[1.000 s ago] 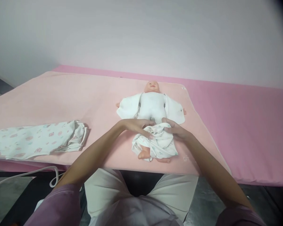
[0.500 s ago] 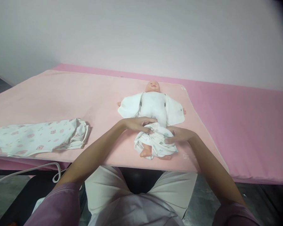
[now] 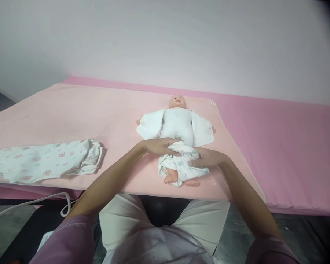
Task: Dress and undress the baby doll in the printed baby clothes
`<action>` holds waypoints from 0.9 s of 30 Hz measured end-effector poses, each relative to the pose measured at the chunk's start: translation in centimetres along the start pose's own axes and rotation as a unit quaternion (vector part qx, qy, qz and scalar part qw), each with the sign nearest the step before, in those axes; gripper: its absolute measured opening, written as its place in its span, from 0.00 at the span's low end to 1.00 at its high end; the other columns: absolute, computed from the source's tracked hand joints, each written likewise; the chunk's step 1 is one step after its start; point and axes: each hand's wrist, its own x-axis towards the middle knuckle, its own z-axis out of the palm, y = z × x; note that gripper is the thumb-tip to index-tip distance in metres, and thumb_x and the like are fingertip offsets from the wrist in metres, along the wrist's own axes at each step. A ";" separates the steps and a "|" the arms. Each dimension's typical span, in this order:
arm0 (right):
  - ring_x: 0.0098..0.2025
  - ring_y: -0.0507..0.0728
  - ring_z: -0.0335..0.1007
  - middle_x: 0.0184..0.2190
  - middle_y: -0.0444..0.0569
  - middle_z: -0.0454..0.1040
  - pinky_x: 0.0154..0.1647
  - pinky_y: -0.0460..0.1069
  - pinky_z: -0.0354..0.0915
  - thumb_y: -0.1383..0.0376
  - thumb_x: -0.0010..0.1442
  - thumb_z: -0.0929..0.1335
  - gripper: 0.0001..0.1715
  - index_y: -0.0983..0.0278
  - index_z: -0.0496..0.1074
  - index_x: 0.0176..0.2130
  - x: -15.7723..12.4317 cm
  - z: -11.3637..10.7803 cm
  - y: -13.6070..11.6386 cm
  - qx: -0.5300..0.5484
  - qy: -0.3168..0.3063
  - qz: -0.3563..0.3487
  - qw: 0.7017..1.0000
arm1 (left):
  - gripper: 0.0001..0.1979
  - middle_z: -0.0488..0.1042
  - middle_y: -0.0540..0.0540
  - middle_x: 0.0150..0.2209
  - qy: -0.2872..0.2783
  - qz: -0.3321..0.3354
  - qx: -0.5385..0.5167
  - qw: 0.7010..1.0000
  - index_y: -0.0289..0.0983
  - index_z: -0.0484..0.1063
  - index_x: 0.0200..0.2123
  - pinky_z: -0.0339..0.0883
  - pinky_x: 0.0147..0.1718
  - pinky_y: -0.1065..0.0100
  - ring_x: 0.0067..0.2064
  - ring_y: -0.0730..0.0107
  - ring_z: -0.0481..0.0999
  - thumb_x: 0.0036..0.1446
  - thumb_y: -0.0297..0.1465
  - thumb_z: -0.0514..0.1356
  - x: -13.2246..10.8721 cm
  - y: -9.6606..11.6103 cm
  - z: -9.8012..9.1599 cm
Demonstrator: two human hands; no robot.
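A baby doll (image 3: 177, 123) lies on its back, head away from me, in a white top with its front panels spread to both sides. Around its lower legs a white patterned baby garment (image 3: 185, 161) is bunched, and the feet poke out at the near end. My left hand (image 3: 165, 146) is closed on the garment's upper left edge, close to the doll's legs. On the right side my right hand (image 3: 207, 157) grips the same fabric, its fingers slightly blurred and partly under the folds.
A folded white cloth with pink prints (image 3: 46, 159) lies at the left on the peach mat (image 3: 121, 110). Pink bed covering (image 3: 286, 146) extends to the right, with a wall behind. A white cable (image 3: 44, 199) hangs by the near left edge.
The garment has shifted slightly and its right side is pulled a little outward. My right fingers have moved a little left over the fabric; the doll stays in place.
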 end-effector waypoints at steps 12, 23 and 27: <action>0.39 0.57 0.75 0.40 0.48 0.79 0.38 0.49 0.71 0.44 0.68 0.72 0.27 0.62 0.77 0.51 1.8 1.4 0.9 0.116 0.193 -0.087 0.970 | 0.15 0.76 0.47 0.33 -0.068 0.045 -0.008 0.997 0.37 0.81 0.38 0.67 0.33 0.67 0.35 0.64 0.75 0.54 0.40 0.75 0.3 -0.5 -0.3; 0.37 0.56 0.71 0.37 0.46 0.76 0.36 0.49 0.67 0.46 0.66 0.75 0.23 0.63 0.78 0.46 1.8 2.1 -0.7 0.107 0.223 -0.065 0.967 | 0.23 0.80 0.41 0.53 -0.036 0.031 -0.066 0.997 0.37 0.78 0.55 0.72 0.54 0.62 0.56 0.55 0.78 0.61 0.43 0.71 0.0 -1.0 -0.2; 0.39 0.58 0.74 0.37 0.48 0.79 0.40 0.50 0.69 0.44 0.66 0.74 0.28 0.65 0.80 0.49 0.4 0.8 -0.2 0.108 0.117 -0.054 0.986 | 0.32 0.76 0.41 0.62 0.019 -0.010 -0.026 0.999 0.40 0.70 0.66 0.69 0.59 0.64 0.65 0.53 0.73 0.63 0.45 0.68 -0.5 -1.7 -0.8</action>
